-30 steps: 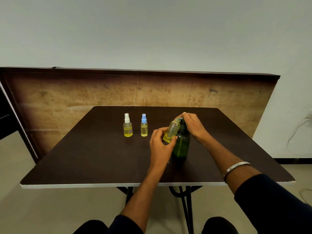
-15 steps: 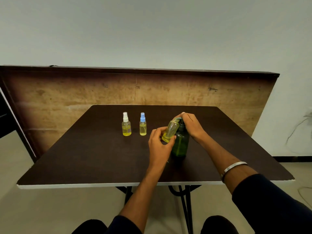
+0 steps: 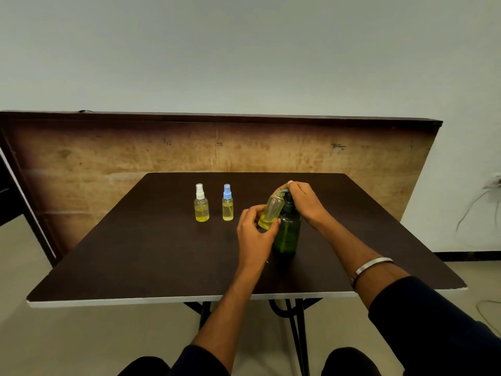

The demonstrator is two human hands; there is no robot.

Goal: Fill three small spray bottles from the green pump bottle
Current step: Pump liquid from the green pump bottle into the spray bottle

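A dark green pump bottle [image 3: 288,233] stands upright on the dark brown table [image 3: 151,256]. My right hand [image 3: 303,200] rests curled over its pump head. My left hand [image 3: 253,233] grips an uncapped small clear bottle [image 3: 271,211], tilted with its mouth up against the pump spout; yellow liquid sits in its lower end. Two capped spray bottles stand further left, each partly filled with yellow liquid: one with a white cap [image 3: 201,203] and one with a blue cap [image 3: 227,203].
A large wooden board [image 3: 108,158] leans upright behind the table. The table's white front edge [image 3: 135,301] lies close to my knees. A wall socket with cables [image 3: 490,185] hangs at the right wall.
Both hands and the bottles hold almost the same pose; the view has shifted slightly.
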